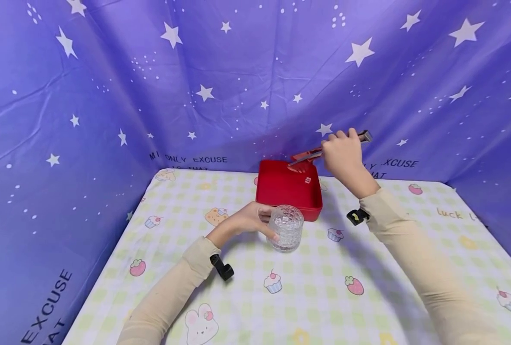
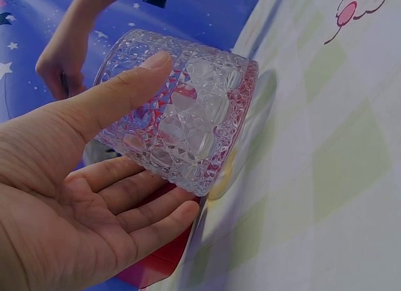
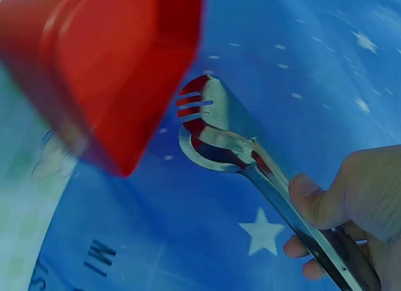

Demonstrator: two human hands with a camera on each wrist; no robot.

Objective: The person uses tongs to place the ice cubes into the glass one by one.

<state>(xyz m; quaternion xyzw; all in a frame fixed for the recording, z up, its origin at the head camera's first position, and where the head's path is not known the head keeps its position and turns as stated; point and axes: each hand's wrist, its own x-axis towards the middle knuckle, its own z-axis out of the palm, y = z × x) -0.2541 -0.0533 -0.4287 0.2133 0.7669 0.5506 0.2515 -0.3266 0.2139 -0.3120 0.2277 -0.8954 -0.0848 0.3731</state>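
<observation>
My left hand (image 1: pixel 253 220) holds a clear textured glass cup (image 1: pixel 286 230) from its left side, at the near edge of a red square box (image 1: pixel 311 214). In the left wrist view the thumb lies along the wall of the cup (image 2: pixel 203 125) and the fingers are on its other side. At the back, my right hand (image 1: pixel 343 153) grips metal serving tongs (image 1: pixel 311 154) by the handles. Their head is over the box's back right corner. The right wrist view shows the tongs (image 3: pixel 269 172) with a forked jaw and a rounded jaw, nothing visible between them.
A checked tablecloth (image 1: pixel 238 306) with printed cupcakes and strawberries covers the table. Purple star-patterned curtains (image 1: pixel 238 57) hang behind and along both sides, close behind the box. A small pale label (image 1: pixel 308 180) shows inside the box.
</observation>
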